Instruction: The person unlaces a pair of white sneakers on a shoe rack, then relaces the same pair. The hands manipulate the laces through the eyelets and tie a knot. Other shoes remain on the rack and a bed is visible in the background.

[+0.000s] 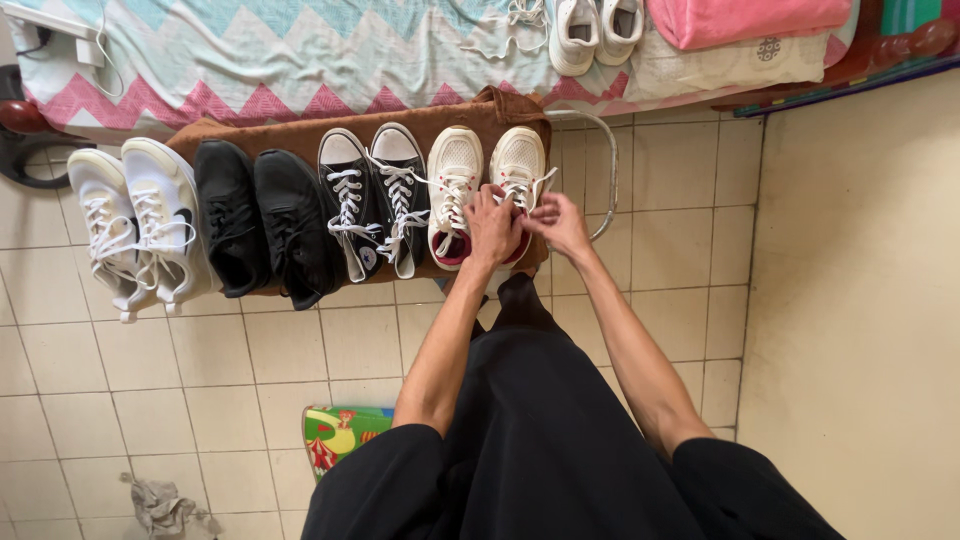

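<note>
Two hands, left hand [493, 226], right hand [560, 224], on white sneaker [519, 165] laces

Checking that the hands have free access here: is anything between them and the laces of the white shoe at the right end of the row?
Nothing visible. The left hand and right hand are already on the white shoe, fingers at its laces. Its pair sits beside it, not in the way.

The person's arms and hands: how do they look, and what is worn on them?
Both arms are bare from the short black sleeves down to the fingers. The left hand and the right hand wear no gloves, and no watch, ring or bracelet shows. The rest of the clothing is black too, loose and plain.
</note>
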